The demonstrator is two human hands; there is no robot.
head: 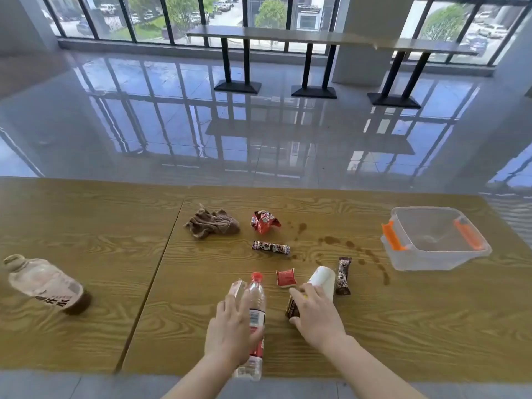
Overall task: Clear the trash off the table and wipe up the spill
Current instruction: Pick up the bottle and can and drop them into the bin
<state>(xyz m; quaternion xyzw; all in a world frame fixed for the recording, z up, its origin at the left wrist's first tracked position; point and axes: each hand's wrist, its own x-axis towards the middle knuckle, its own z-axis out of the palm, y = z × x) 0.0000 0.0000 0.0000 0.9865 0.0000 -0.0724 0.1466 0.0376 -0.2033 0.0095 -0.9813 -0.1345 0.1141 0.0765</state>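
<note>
A clear water bottle (257, 300) with a red cap lies near the wooden table's (86, 226) front edge. My left hand (230, 326) is wrapped around its middle, thumb across the label, with a small clear packet (237, 287) at my fingertips. My right hand (316, 315) pinches a dark brown wrapper (291, 308) between thumb and forefinger and rests against a tipped white paper cup (324, 277). More trash lies beyond: a small red packet (286, 277), two dark bar wrappers (270, 247) (343, 276) and a crumpled red wrapper (264, 221). Brown spill drops (331, 240) trail rightward.
A crumpled brown cloth (213, 224) lies left of the red wrapper. An empty clear plastic bin (414, 259) with orange latches stands at the right. A tipped bottle (43, 283) with brown liquid lies far left. Glossy floor and bar tables (288, 36) lie beyond.
</note>
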